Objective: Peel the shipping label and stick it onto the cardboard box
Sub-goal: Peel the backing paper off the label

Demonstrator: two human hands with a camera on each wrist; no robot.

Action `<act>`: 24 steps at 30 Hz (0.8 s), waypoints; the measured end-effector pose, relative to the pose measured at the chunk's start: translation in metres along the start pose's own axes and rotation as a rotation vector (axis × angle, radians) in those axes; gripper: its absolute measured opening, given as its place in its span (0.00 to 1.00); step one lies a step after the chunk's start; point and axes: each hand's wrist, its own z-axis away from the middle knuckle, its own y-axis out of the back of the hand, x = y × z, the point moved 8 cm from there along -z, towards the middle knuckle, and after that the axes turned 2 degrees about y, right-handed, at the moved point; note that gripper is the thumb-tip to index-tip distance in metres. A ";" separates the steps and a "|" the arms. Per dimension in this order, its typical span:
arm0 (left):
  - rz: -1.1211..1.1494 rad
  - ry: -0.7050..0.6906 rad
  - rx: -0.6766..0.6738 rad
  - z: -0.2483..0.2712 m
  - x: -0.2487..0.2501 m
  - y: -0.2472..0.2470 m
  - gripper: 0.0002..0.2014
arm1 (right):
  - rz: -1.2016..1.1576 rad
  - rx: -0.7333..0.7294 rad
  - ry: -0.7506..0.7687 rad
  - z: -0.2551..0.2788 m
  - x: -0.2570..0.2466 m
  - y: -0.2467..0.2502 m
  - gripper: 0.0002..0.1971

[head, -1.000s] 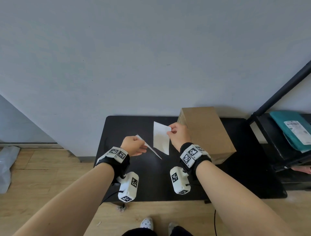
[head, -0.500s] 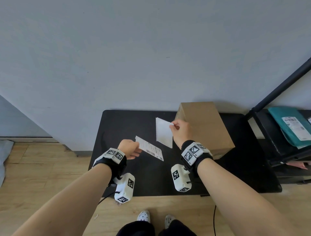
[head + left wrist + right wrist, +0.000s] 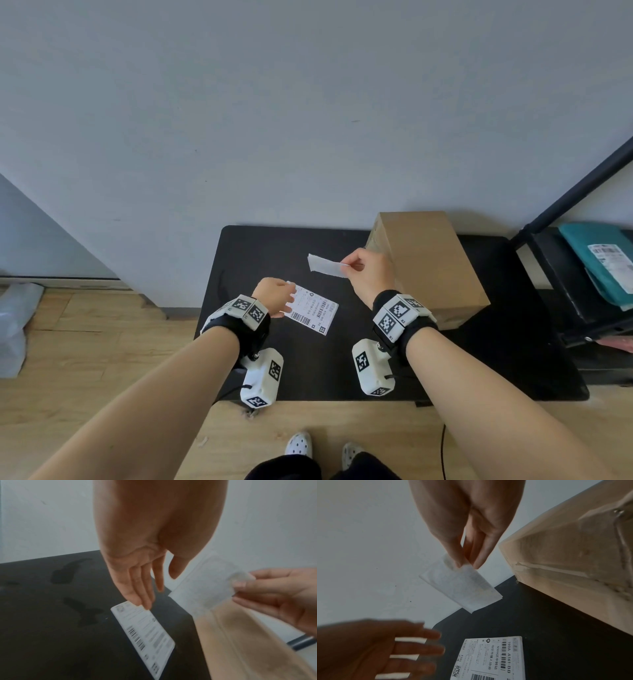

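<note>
Two papers: right hand [image 3: 368,277] pinches blank sheet [image 3: 325,266]; left hand [image 3: 275,296], fingers straight, touches label [image 3: 315,313] reading "190A A161-BB".

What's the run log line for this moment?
left hand open, touching barcode label | right hand pinches white sheet | cardboard box top bare

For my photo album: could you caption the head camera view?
Right hand pinches a white sheet; left hand touches printed label.

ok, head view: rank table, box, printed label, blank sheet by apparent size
1. table
2. box
3. printed label
4. blank sheet, though it is seen nearly edge-on, so its true size is unsure.
</note>
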 end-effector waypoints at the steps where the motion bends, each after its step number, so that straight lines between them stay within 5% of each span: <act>1: 0.068 -0.005 -0.035 0.002 0.009 -0.002 0.14 | -0.003 -0.005 0.011 0.001 -0.003 0.000 0.03; 8: 0.435 -0.060 -0.158 0.022 0.050 0.001 0.17 | -0.055 -0.009 0.073 0.003 -0.018 -0.001 0.05; 14: 0.423 -0.103 -0.101 0.029 0.058 0.006 0.10 | -0.067 -0.034 0.074 0.004 -0.018 -0.002 0.16; 24: 0.395 -0.133 -0.058 0.028 0.058 0.007 0.12 | -0.087 -0.025 0.081 0.005 -0.014 0.003 0.13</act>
